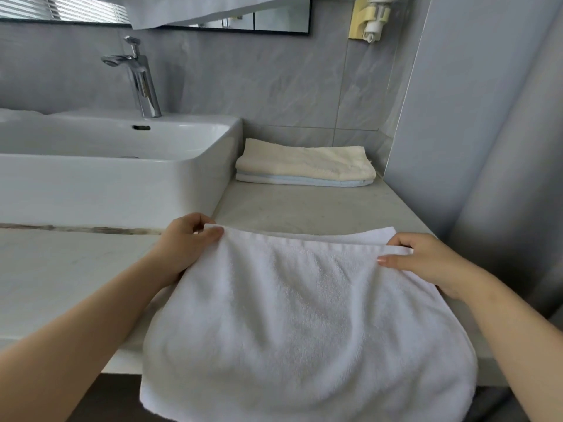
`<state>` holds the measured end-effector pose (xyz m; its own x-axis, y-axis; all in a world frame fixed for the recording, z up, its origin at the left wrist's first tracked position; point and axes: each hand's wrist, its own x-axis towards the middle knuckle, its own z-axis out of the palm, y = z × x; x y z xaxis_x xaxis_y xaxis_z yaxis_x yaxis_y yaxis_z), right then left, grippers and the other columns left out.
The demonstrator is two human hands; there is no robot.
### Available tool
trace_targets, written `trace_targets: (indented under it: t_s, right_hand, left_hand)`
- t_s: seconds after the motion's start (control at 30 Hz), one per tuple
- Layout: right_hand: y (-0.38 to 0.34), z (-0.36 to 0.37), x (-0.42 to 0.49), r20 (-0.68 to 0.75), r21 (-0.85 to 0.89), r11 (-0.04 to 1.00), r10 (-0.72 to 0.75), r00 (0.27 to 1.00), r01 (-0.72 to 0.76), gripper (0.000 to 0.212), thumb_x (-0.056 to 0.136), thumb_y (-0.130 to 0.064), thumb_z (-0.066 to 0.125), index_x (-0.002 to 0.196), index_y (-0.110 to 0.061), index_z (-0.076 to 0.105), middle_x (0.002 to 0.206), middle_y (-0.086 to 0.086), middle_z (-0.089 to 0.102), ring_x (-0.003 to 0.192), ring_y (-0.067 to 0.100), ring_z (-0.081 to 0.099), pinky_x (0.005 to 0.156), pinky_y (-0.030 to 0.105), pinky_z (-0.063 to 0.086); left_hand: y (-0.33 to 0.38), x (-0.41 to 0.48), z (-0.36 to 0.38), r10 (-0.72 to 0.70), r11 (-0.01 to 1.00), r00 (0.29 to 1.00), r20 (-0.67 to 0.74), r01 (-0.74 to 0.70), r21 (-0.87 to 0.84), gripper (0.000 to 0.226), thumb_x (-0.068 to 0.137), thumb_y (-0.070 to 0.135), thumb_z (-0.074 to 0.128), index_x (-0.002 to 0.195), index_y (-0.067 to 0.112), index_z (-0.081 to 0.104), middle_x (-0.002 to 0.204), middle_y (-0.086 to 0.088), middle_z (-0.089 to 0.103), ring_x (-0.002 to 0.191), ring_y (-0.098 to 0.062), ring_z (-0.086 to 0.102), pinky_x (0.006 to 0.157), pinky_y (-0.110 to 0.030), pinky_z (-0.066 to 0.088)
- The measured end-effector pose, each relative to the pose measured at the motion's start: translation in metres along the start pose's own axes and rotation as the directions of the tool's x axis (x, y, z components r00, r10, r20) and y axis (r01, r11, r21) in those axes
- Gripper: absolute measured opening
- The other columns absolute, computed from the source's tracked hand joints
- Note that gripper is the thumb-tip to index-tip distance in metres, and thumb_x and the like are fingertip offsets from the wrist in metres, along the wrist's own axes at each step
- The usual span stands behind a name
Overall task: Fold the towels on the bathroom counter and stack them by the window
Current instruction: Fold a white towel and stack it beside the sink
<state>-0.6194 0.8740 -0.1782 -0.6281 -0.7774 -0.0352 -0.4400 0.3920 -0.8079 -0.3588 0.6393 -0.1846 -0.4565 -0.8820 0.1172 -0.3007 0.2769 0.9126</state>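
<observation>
The left hand (185, 239) and right hand (426, 260) each pinch a top corner of a white towel (304, 315) draped over the tabletop (289, 208) edge.

A bare stretch of counter (304, 205) lay open between the spread white towel (304, 315) and the stack of folded towels (304, 166) at the back. The basin (122, 184) walled it on the left, the grey side wall (457, 147) on the right.

Grey tiled wall (274, 80), white basin (106, 184), perhaps blinds (61, 7) mirrored above.
</observation>
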Motion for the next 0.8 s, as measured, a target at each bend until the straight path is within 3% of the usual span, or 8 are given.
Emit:
trace_targets:
  t_s: [0.1, 0.23, 0.33, 0.5, 0.6, 0.8]
  right_hand:
    - [0.001, -0.001, 0.006, -0.075, 0.047, 0.999, -0.001, 0.997, 0.005, 0.013, 0.083, -0.017, 0.071, 0.081, -0.006, 0.063, 0.083, 0.003, 0.063, 0.079, 0.018, 0.057, 0.072, 0.030, 0.044]
    - [-0.002, -0.002, 0.012, -0.116, 0.123, 0.992, -0.004, 0.993, 0.019, 0.012, 0.085, -0.012, 0.067, 0.088, 0.000, 0.065, 0.088, 0.001, 0.063, 0.083, 0.016, 0.056, 0.073, 0.026, 0.044]
    - [-0.003, -0.002, 0.012, -0.138, 0.194, 0.981, 0.011, 0.990, 0.016, 0.009, 0.083, -0.012, 0.069, 0.087, -0.005, 0.067, 0.090, -0.001, 0.064, 0.084, 0.013, 0.058, 0.074, 0.023, 0.045]
    - [-0.005, -0.003, 0.007, -0.057, 0.337, 0.941, 0.060, 0.997, -0.038, 0.008, 0.080, -0.012, 0.071, 0.080, -0.012, 0.063, 0.076, 0.000, 0.063, 0.069, 0.014, 0.059, 0.061, 0.023, 0.047]
    - [-0.006, -0.004, 0.002, -0.016, 0.370, 0.928, 0.057, 0.998, -0.047, 0.009, 0.079, -0.011, 0.070, 0.077, -0.014, 0.062, 0.069, -0.003, 0.063, 0.060, 0.010, 0.060, 0.052, 0.019, 0.048]
    - [-0.009, -0.001, -0.006, -0.112, 0.421, 0.906, -0.003, 0.994, 0.051, 0.008, 0.080, -0.013, 0.068, 0.077, -0.015, 0.062, 0.078, 0.000, 0.061, 0.071, 0.015, 0.057, 0.065, 0.027, 0.045]
  left_hand:
    - [-0.001, 0.003, 0.001, 0.012, 1.000, 1.000, -0.012, -0.012, 0.006, 0.011, 0.089, 0.017, 0.061, 0.088, 0.006, 0.063, 0.081, -0.006, 0.059, 0.072, -0.021, 0.056, 0.069, -0.030, 0.048]
    - [-0.003, 0.004, 0.003, 0.018, 1.000, 1.000, -0.021, -0.018, 0.007, 0.012, 0.089, 0.015, 0.061, 0.077, 0.017, 0.061, 0.075, -0.001, 0.057, 0.071, -0.019, 0.054, 0.068, -0.027, 0.046]
    - [-0.004, 0.004, 0.003, -0.006, 1.000, 1.000, -0.019, 0.006, -0.002, 0.013, 0.088, 0.017, 0.062, 0.075, 0.019, 0.061, 0.076, -0.004, 0.060, 0.072, -0.022, 0.055, 0.073, -0.034, 0.049]
    - [-0.002, 0.000, 0.002, 0.021, 1.000, 1.000, -0.016, -0.020, 0.005, 0.013, 0.090, 0.016, 0.060, 0.077, 0.017, 0.060, 0.076, -0.004, 0.059, 0.066, -0.018, 0.053, 0.064, -0.028, 0.045]
    - [0.002, -0.005, 0.000, -0.001, 0.991, 0.999, 0.052, 0.008, -0.136, 0.013, 0.092, 0.012, 0.057, 0.079, 0.013, 0.058, 0.074, -0.004, 0.056, 0.062, -0.015, 0.051, 0.056, -0.024, 0.044]
    - [0.004, -0.015, -0.010, -0.034, 0.950, 0.987, 0.154, 0.080, -0.302, 0.014, 0.094, 0.011, 0.052, 0.081, 0.012, 0.054, 0.072, -0.005, 0.054, 0.062, -0.017, 0.051, 0.054, -0.025, 0.044]
